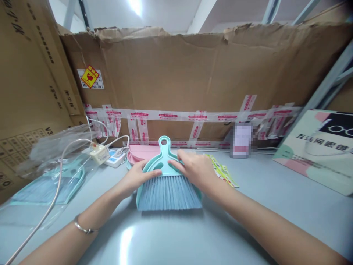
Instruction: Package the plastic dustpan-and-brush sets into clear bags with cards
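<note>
A small teal hand broom (168,186) with grey-blue bristles lies flat in a matching teal dustpan (164,156) on the grey table, handles pointing away from me. My left hand (138,177) rests on the set's left edge, fingers curled over the broom's head. My right hand (194,169) lies on the right side, fingers pressing on the top of the broom. Both hands touch the set where bristles meet the plastic head.
Pink dustpans (138,152) lie just behind the set. A clear bag with another teal set (46,184) lies at left, beside a white power strip (110,156) and cables. Yellow-green leaflets (223,171) lie at right; a printed box (320,151) stands far right. Taped cardboard (193,84) walls the back.
</note>
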Available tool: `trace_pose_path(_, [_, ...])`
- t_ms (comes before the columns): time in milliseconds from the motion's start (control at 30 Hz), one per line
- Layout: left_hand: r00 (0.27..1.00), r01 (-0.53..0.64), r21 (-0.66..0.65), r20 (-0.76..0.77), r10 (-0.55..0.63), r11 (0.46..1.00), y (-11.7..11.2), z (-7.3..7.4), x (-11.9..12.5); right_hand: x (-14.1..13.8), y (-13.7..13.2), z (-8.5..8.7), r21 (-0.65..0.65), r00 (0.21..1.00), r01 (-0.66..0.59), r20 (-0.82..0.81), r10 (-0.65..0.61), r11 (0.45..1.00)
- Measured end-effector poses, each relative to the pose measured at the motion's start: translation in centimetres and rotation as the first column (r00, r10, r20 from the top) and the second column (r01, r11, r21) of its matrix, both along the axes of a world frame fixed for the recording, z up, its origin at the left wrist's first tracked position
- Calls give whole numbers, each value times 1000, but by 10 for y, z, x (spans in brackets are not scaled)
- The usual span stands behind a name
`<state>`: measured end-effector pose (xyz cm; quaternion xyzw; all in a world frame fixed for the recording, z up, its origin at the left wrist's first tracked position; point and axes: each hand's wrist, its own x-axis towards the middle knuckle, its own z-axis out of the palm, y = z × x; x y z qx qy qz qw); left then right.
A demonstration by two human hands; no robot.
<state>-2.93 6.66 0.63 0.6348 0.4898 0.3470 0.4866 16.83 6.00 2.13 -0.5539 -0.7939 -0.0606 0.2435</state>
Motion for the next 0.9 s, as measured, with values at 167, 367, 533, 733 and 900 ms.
trace_pose_path(167, [999, -1, 54, -36, 3, 999, -2, -4, 3, 9, 10, -6, 78, 960, -27, -277, 47, 997])
trace_pose_path(367, [995, -63, 70, -70, 68, 996, -3, -6, 9, 8, 21, -16, -410, 720, -433, -694, 34, 803])
trace_pose_path(533, [994, -65, 59, -85, 70, 996, -3, -1, 9, 0, 19, -16, -348, 731, -411, -679, 76, 843])
trace_pose_path(733, [993, -58, 91, -99, 67, 994, -1, -5, 8, -1, 21, -19, -347, 759, -405, -644, 99, 846])
trace_pose_path(900, [997, -51, 149, -50, 59, 987, 0, -10, 9, -3, 18, -13, -357, 800, -348, -595, 76, 867])
